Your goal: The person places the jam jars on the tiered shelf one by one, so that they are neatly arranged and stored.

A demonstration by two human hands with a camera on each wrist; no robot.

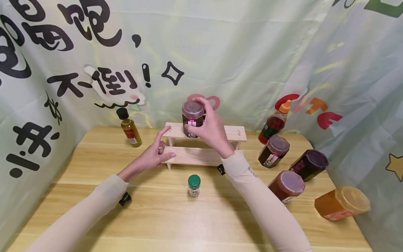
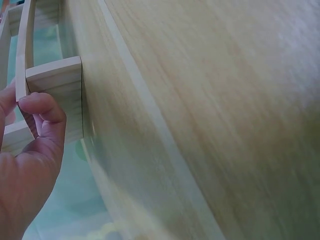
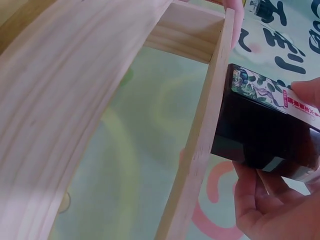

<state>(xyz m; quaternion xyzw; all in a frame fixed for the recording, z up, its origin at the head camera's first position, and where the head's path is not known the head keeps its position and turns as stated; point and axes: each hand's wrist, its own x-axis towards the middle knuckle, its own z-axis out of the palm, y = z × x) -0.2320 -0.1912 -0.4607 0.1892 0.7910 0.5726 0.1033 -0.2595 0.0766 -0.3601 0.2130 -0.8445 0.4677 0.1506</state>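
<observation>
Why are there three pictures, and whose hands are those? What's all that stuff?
No robot here: these are a person's own bare hands. One picture comes from a camera on the person's head; the others come from cameras on the left and right wrists. The right hand holds a dark, many-sided jar at the upper step of a pale wooden two-step stand. The left hand grips the lower step by its left end. On the light wooden table are a small clear shaker with a green lid, a black-capped bottle of yellow liquid, an orange-tipped bottle of red sauce, three dark or reddish-brown jars and one amber jar.
</observation>
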